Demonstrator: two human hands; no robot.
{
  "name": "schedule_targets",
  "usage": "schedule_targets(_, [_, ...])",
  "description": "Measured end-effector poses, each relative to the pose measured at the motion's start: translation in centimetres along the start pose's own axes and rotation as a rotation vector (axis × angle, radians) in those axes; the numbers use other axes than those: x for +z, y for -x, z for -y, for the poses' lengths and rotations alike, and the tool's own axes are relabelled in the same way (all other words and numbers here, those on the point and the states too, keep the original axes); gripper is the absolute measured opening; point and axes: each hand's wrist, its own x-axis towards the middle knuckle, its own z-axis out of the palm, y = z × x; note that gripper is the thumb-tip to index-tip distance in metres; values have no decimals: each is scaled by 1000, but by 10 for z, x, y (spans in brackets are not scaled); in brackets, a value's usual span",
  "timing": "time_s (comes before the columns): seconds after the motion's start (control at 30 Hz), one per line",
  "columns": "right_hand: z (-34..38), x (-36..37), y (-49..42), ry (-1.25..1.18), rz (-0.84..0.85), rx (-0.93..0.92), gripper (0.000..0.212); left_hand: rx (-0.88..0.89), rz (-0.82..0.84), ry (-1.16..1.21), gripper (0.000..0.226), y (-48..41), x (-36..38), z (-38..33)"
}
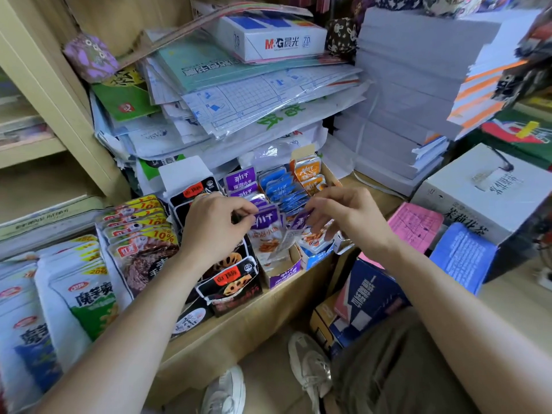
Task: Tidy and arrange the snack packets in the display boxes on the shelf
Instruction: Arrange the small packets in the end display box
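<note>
Fingers of the left hand [215, 225] pinch the top edge of a purple snack packet [266, 227], which stands upright at the front of its row. The right hand [349, 219], just at three o'clock from it, has thumb and curled fingers clamped on a second purple packet [300, 220] that leans to one side. Both packets sit over the purple display box [282, 276], whose front wall lies at six o'clock from the hands. More purple packets stand behind them toward twelve o'clock.

Blue packets [280, 189] fill the neighbouring row at one o'clock, and orange packets [310, 174] stand beyond those, nearer two o'clock. Under the left wrist, at seven o'clock, black packets [233, 283] showing lotus-root slices lean in their box. Further out at nine o'clock are red-and-yellow packets [140, 231], then white-and-green packets [89, 294] at eight o'clock.

At twelve o'clock a loose pile of plastic-wrapped sheets [254, 97] rises behind the boxes, topped by a white paper box [268, 37]. A tall stack of paper [403, 85] stands at one o'clock, a pink sheet [415, 222] and a white carton [484, 189] at three o'clock. Grey shoes [310, 363] show at six o'clock.
</note>
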Motion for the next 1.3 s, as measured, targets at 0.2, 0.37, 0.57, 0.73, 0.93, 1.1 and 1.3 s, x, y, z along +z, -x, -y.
schedule_targets(0.2, [9,-8,12,87,-79,-68,23,-21,16,-7,13,1,0,-1])
schedule_targets(0.37, [4,-15,13,297,-97,-112,14,-31,-4,-14,11,1,1,-1])
schedule_targets(0.57, [5,-21,19,454,-46,-232,32,-52,-14,-1,9,0,2,0])
schedule_targets(0.73, [4,-33,22,405,-110,-283,40,-75,-4,20,8,-1,2,3])
schedule_targets(0.93, [-4,-16,15,509,-47,-321,48,-76,15,48,7,-2,2,3])
schedule_targets(1.1, [-7,1,0,622,-71,-380,19,-68,17,57,8,-2,2,3])
schedule_targets(1.3, [-20,21,-14,697,77,-487,13,-69,38,71,10,-3,1,4])
